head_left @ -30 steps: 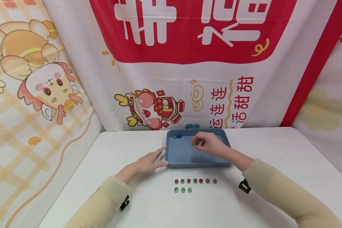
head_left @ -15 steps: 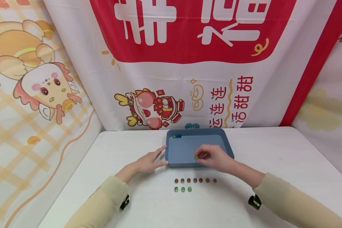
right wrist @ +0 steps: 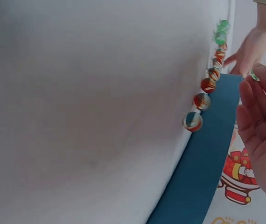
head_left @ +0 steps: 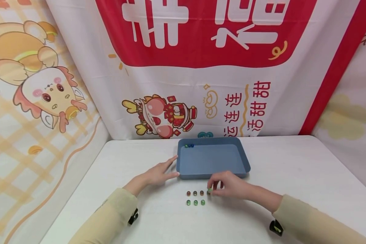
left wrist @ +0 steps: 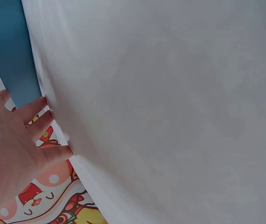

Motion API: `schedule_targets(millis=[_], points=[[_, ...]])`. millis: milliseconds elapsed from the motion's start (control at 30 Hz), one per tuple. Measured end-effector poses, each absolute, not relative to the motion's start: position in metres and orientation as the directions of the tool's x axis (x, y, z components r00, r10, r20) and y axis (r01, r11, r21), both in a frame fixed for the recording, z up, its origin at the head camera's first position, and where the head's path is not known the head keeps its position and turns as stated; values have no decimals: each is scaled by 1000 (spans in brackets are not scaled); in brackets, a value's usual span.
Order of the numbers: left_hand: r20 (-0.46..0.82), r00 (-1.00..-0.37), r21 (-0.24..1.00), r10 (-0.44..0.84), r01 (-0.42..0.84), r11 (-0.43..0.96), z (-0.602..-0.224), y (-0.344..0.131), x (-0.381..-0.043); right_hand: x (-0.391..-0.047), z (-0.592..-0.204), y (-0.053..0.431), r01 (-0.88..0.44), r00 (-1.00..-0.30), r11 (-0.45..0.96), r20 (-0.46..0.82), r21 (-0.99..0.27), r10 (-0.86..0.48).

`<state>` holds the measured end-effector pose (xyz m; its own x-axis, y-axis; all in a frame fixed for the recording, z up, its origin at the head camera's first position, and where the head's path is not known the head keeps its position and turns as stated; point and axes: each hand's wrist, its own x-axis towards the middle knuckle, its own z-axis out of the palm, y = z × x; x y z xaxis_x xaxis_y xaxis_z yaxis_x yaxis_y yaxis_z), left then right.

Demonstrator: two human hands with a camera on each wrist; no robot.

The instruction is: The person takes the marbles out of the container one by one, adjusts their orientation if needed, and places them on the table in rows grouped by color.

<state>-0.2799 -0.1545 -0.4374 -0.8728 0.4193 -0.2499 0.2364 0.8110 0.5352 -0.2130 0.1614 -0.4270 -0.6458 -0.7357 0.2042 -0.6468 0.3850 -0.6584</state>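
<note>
Between thumb and fingertips my right hand [head_left: 230, 185] pinches a green glass marble [right wrist: 255, 75]. The hand is over the right part of a row of reddish and clear marbles [head_left: 195, 193], hiding some in the head view; the right wrist view shows the row's swirled marbles [right wrist: 201, 101]. Closer to me lie three green marbles [head_left: 196, 202]. My left hand [head_left: 157, 174], fingers spread, rests at the left side of a blue tray [head_left: 213, 159], fingertips touching its edge. Inside the tray's far left corner sit a green marble and two blue marbles [head_left: 192, 145].
The white table [head_left: 292, 176] backs onto a printed cloth [head_left: 170, 81] just behind the tray. Another patterned cloth [head_left: 48, 142] borders the left side. The loose marbles lie on the table between the tray and me.
My right hand has moved from over the tray towards me, carrying the green marble out past the near rim to the marble row. The left hand has stayed in place.
</note>
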Motion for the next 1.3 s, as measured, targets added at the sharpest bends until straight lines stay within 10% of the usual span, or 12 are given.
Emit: schedule_targets(millis=[500, 1300], points=[[-244, -872, 541, 424, 241, 806, -437, -154, -281, -210, -434, 157, -619, -646, 518, 7, -590, -763], [-247, -869, 541, 428, 243, 805, -441, -155, -282, -211, -428, 157, -687, -633, 537, 42, -490, -773]])
